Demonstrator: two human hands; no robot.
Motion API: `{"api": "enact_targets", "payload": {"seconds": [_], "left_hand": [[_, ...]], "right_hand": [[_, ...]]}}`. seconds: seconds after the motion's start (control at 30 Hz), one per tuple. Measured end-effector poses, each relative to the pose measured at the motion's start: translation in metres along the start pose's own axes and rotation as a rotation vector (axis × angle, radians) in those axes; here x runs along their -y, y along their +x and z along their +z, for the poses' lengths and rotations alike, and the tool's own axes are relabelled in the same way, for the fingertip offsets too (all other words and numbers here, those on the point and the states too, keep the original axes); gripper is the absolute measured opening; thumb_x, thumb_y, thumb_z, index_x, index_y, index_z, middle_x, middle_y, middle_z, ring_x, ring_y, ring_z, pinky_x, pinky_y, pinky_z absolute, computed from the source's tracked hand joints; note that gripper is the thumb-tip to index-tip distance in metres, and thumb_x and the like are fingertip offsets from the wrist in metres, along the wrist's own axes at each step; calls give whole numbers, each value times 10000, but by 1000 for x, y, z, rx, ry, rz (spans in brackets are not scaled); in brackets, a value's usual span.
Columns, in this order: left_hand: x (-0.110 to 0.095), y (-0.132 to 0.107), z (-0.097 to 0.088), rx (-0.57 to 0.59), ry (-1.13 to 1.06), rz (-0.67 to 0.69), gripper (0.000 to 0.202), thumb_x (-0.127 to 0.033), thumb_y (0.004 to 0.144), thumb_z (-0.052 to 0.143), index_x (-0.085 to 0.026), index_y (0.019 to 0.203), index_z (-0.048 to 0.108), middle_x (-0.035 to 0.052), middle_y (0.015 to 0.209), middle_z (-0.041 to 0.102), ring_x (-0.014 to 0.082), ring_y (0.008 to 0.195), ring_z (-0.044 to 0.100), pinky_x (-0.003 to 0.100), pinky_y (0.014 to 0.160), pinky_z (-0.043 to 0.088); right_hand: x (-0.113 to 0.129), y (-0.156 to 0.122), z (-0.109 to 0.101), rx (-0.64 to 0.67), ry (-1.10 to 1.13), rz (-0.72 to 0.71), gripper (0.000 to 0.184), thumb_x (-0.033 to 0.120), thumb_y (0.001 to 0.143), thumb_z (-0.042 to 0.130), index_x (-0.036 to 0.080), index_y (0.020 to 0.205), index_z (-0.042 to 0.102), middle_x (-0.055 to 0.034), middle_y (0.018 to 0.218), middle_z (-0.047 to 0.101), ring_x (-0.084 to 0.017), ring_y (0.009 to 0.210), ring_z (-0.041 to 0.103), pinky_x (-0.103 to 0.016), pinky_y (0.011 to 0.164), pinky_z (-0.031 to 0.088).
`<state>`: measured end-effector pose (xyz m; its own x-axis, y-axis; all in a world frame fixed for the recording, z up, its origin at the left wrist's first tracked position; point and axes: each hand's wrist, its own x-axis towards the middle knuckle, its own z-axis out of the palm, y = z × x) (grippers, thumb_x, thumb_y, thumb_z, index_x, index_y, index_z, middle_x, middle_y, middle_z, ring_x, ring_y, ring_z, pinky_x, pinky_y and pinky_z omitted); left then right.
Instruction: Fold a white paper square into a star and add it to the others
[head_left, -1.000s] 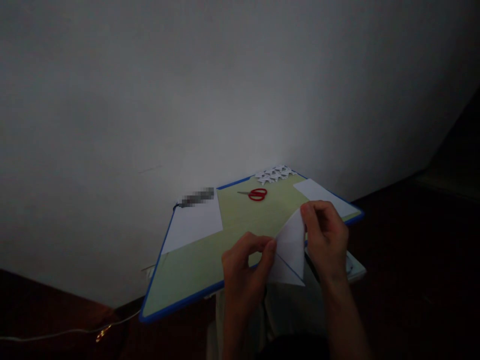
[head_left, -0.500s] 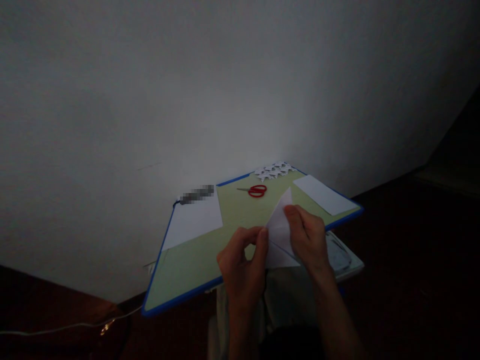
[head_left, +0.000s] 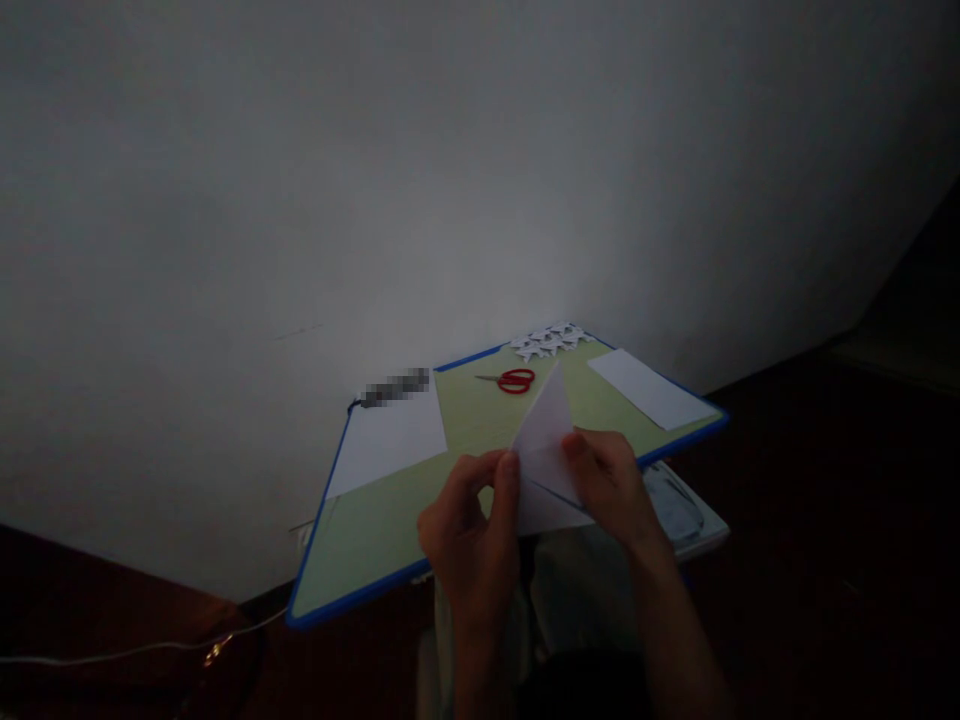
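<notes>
Both my hands hold a folded white paper [head_left: 546,440] over the near edge of a green board with a blue rim [head_left: 375,520]. The paper forms a triangle with its point up. My left hand [head_left: 469,535] pinches its left edge with thumb and forefinger. On the paper's right side, my right hand [head_left: 611,480] has closed its fingers. Red-handled scissors [head_left: 514,380] lie further back on the board, apart from both hands.
A white sheet [head_left: 390,440] lies on the board's left part and a smaller one [head_left: 649,388] at its right. Several small white paper cut-outs [head_left: 547,342] sit at the far edge by the wall. A thin cable [head_left: 150,655] runs along the dark floor at left.
The paper has been turned and raised, its point now up and further left. My right hand slid down and left along it; my left hand shifted slightly left, still pinching.
</notes>
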<state>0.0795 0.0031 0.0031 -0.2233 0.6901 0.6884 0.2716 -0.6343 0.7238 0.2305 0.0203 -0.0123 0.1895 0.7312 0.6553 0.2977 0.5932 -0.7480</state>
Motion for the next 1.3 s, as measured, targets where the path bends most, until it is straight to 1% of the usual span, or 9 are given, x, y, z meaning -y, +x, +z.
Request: {"api": "enact_targets", "payload": {"seconds": [0.17,0.4,0.5,0.57,0.63,0.7,0.8,1.0,1.3], "left_hand": [[-4,0,1,-17,35,55,75,-215,920,772,-210,848,792,-7,746,791,132,643,729,212,626,600],[-3,1,-3,-63,152,117,93,-208,936,762,-230,849,788,-32,743,786,120,634,723,205,627,579],[0,1,-5,-118,240,178,74,-213,938,762,-238,873,790,-45,741,784,117,627,721,209,628,569],[1,0,-5,-150,271,205,64,-213,945,757,-241,896,788,-46,754,786,118,634,719,217,636,567],[0,0,-3,-162,295,216,68,-212,951,748,-240,899,781,-44,758,785,118,633,713,223,639,566],[-3,0,-1,-156,297,212,82,-215,954,740,-238,884,775,-40,748,782,121,624,706,227,629,564],[-7,1,1,-133,247,175,100,-226,952,735,-235,860,773,-34,734,780,129,616,706,226,609,565],[-3,0,1,-145,182,166,80,-236,944,761,-233,870,791,-32,748,786,126,626,711,222,613,574],[1,-2,0,-142,133,121,73,-232,935,784,-231,865,803,-41,760,792,110,636,715,201,618,570]], "right_hand": [[1,2,4,-25,-31,-3,673,662,1044,487,223,544,386,56,505,361,-99,483,324,-282,483,233],[-7,1,-9,2,8,4,715,703,1043,456,212,526,499,37,477,470,-110,454,428,-272,496,320],[-9,-1,-13,1,151,83,786,747,1067,269,195,728,714,-19,588,637,-160,560,598,-280,548,430],[-7,-2,-9,-11,203,120,814,777,1053,223,191,891,764,-32,670,680,-178,628,638,-288,568,449],[-3,-3,0,-23,145,102,758,782,1045,279,199,867,728,-18,682,659,-169,619,597,-289,560,415],[1,-3,11,-82,43,74,683,744,1056,343,214,708,598,14,617,571,-148,573,507,-292,542,346],[7,-2,23,-171,-33,36,608,635,1080,421,234,623,443,50,544,448,-125,525,407,-293,520,282],[9,0,27,-286,-103,-12,581,540,1054,520,237,574,395,66,503,372,-105,484,369,-280,501,273],[7,-5,28,-322,-152,-62,585,554,1081,457,243,587,414,56,495,399,-114,466,383,-295,490,259]]}}
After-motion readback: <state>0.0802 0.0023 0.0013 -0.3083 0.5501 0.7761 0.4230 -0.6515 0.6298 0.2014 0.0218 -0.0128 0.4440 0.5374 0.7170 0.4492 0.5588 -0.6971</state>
